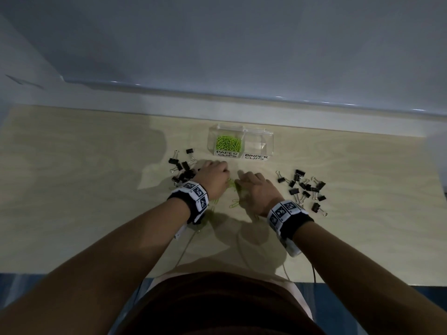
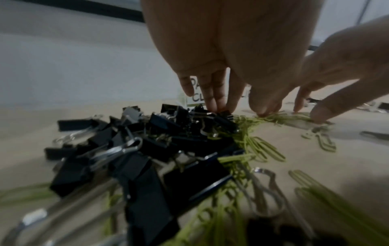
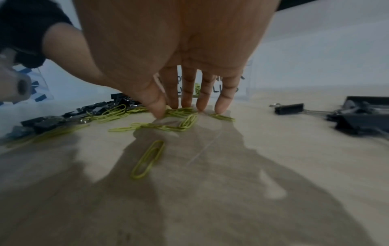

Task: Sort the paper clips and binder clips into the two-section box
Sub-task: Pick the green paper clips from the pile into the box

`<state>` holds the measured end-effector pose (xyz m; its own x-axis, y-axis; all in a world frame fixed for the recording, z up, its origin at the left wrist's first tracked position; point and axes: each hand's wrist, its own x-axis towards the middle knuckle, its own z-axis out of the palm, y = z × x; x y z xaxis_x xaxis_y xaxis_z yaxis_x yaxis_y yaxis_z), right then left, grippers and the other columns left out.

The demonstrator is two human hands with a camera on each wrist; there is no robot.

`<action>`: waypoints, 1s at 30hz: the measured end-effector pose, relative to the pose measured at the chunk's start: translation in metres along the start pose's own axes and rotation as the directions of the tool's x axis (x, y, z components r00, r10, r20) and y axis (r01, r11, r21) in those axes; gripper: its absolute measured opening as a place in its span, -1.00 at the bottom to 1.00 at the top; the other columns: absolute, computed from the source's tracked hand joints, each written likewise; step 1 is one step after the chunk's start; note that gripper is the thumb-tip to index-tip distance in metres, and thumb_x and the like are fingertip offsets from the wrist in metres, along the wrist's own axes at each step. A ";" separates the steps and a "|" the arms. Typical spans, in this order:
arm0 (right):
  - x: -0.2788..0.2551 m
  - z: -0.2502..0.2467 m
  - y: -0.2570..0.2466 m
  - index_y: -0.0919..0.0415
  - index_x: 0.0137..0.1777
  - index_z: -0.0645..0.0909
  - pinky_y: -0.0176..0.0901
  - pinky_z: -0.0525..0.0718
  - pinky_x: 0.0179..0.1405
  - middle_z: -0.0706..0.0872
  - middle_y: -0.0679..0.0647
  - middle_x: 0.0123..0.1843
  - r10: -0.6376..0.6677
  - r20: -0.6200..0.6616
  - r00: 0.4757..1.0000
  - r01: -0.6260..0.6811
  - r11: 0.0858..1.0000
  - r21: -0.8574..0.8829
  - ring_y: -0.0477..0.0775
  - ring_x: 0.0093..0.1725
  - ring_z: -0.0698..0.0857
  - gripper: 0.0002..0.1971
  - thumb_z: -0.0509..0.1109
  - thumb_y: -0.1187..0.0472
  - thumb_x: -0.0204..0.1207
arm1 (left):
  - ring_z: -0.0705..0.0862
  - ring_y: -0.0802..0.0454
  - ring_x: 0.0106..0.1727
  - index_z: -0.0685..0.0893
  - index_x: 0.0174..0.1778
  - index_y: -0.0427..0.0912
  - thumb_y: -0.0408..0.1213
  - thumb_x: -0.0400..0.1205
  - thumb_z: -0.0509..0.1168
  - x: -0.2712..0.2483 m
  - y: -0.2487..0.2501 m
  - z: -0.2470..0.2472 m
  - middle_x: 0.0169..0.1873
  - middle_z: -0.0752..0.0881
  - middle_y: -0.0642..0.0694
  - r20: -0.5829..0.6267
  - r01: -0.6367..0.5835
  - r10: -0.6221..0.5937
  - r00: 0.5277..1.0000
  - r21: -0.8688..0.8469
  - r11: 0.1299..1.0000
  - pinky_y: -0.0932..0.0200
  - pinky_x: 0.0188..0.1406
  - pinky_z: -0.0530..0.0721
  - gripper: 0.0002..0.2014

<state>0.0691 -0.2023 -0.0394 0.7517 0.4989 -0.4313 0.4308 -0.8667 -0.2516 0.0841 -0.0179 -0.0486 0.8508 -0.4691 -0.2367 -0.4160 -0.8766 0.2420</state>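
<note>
A clear two-section box (image 1: 270,144) stands at the back. Its PAPER CLIPS section holds green paper clips (image 1: 228,143); the BINDER CLIPS section (image 1: 259,145) looks empty. Loose green paper clips (image 1: 232,185) lie on the table between my hands. My left hand (image 1: 217,171) reaches down with straight fingers (image 2: 216,99), tips touching the edge of a black binder clip pile (image 2: 147,149) and paper clips (image 2: 263,149). My right hand (image 1: 244,181) rests straight fingertips (image 3: 203,101) on paper clips (image 3: 185,119). Neither hand grips anything.
One pile of black binder clips (image 1: 182,171) lies left of my left hand, another (image 1: 306,188) to the right of my right hand. A single paper clip (image 3: 148,159) lies nearer me under my right palm. The table's front edge (image 1: 338,282) is close to my body.
</note>
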 end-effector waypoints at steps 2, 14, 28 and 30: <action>-0.002 0.000 0.003 0.07 0.50 0.33 0.17 0.54 0.24 0.36 0.09 0.40 0.030 -0.007 1.000 -0.030 0.997 0.072 0.19 0.28 0.36 -0.34 0.39 0.02 0.38 | 0.47 -0.10 0.26 0.59 0.29 -0.18 -0.03 0.62 0.25 -0.002 0.005 -0.001 0.21 0.51 -0.11 0.075 -0.100 0.097 0.992 0.041 0.994 -0.04 0.43 0.31 -0.60; -0.004 0.003 -0.021 0.30 0.16 0.57 0.03 0.52 0.10 0.54 0.27 0.19 0.127 -0.076 0.989 -0.097 0.943 0.319 0.31 0.16 0.53 -0.75 0.27 0.35 0.48 | 0.59 -0.16 0.17 0.61 0.20 -0.28 -0.38 0.59 0.30 -0.010 0.018 0.003 0.11 0.66 -0.20 0.115 -0.012 0.016 0.993 -0.037 0.999 0.02 0.21 0.49 -0.74; 0.001 -0.018 0.000 0.31 -0.17 0.64 0.03 0.72 -0.06 0.77 0.19 -0.17 0.360 -0.109 0.926 -0.218 0.748 0.627 0.14 -0.15 0.73 -0.94 0.43 0.44 0.40 | 0.66 -0.17 0.04 0.65 0.09 -0.30 -0.38 0.60 0.24 -0.008 0.014 -0.007 0.00 0.71 -0.23 0.147 0.080 -0.041 0.988 -0.274 0.958 0.13 -0.02 0.58 -0.81; 0.010 -0.035 0.000 0.28 -0.18 0.64 -0.19 0.67 -0.25 0.73 0.07 -0.23 0.384 -0.151 0.911 -0.181 0.701 0.690 -0.07 -0.28 0.68 -0.92 0.44 0.44 0.42 | 0.71 -0.09 -0.02 0.69 0.08 -0.26 -0.36 0.59 0.30 -0.009 0.010 -0.013 -0.04 0.75 -0.18 0.091 0.115 -0.086 0.992 -0.388 0.914 0.21 -0.08 0.57 -0.81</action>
<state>0.0942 -0.1974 -0.0138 0.9254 0.1216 -0.3588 -0.1787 -0.6951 -0.6964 0.0758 -0.0213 -0.0321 0.8508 -0.3995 -0.3414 -0.1577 -0.8138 0.5593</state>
